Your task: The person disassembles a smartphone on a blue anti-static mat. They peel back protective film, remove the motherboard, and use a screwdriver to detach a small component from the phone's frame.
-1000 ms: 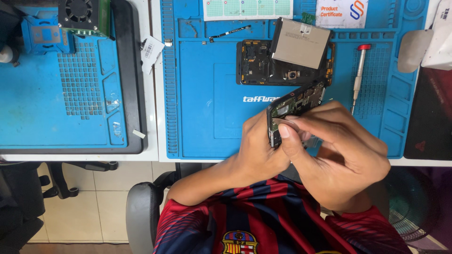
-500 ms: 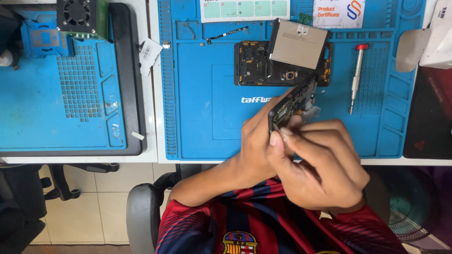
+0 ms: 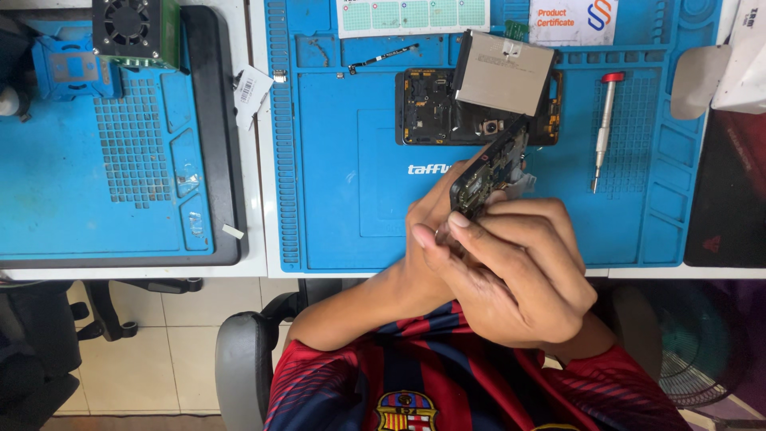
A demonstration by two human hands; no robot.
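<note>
Both hands [image 3: 487,255] pinch a circuit board [image 3: 488,172], protruding above the grip

the opened phone [image 3: 435,108] lies on the work mat [image 3: 335,207], a screwdriver [image 3: 604,128] to its right, a second mat [image 3: 120,175] well left.

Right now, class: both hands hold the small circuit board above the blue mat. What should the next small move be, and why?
Probably lower the circuit board toward the blue mat: the left hand and right hand pinch it in mid-air, tilted, beside the opened phone.
</note>
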